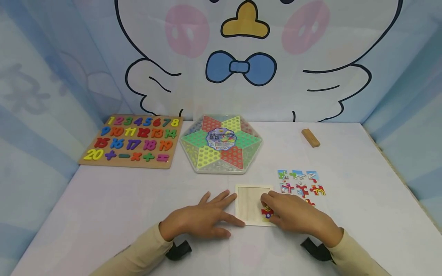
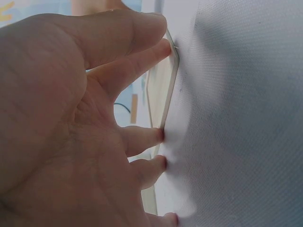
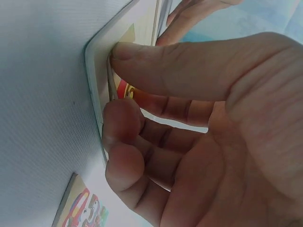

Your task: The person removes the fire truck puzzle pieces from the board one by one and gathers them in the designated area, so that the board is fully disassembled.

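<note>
A shallow wooden puzzle tray [image 1: 249,205] lies flat on the white table. My left hand [image 1: 204,221] is spread at its left side, fingers straight, with fingertips at the frame's edge and on the cloth; the left wrist view has the tray's corner by the thumb and index finger. Over the tray's right side, my right hand [image 1: 299,213] pinches a red and yellow jigsaw piece [image 1: 266,212] at the lower right corner. In the right wrist view the piece [image 3: 121,89] stands slightly tilted inside the rim, partly hidden by thumb and fingers.
Several loose jigsaw pieces [image 1: 302,190] lie in rows right of the tray, some behind my right hand. Farther back are a wooden block [image 1: 310,138], a hexagonal Chinese checkers set [image 1: 221,163] and a number board [image 1: 131,162]. A cartoon-printed curtain [image 1: 241,103] closes off the back.
</note>
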Demonstrator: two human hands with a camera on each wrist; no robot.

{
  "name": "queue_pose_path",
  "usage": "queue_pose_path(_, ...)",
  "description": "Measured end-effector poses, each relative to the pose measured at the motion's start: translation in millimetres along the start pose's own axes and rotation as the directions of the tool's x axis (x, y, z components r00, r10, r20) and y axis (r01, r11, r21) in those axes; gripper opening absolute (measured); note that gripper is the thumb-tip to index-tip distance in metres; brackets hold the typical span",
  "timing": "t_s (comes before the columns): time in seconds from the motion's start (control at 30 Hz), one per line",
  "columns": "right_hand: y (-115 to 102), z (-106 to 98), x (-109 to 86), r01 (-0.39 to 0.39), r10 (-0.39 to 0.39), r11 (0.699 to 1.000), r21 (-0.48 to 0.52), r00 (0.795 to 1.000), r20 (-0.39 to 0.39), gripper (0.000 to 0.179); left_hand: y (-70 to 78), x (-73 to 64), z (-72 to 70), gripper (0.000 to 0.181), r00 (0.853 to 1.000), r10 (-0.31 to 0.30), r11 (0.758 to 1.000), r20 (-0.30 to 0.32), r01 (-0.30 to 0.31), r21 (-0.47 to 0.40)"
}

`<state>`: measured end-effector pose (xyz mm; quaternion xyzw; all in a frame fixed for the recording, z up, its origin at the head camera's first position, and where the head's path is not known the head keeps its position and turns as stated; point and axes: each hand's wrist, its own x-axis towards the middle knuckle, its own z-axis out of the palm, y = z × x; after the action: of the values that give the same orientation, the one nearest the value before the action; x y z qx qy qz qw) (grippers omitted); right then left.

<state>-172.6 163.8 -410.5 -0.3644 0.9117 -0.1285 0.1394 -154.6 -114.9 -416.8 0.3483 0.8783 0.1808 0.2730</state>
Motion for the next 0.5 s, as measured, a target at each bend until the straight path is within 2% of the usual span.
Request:
queue_pose_path(0.27, 0.4, 1.0, 1.3, -0.001, 0.001, 0.999, 0.035, 1.0, -0.007, 0.029, 0.9, -0.1, -0.2, 0.039, 1.0, 0.004, 1.0, -0.001, -0.004, 0.002)
queue_pose_path(0.5, 1.5, 1.9, 2.8, 0.039, -0.037, 0.999, 0.038, 0.998, -0.04, 0.023, 0.8, 0.0, -0.2, 0.039, 1.0, 0.003, 1.0, 0.001, -0.003, 0.0)
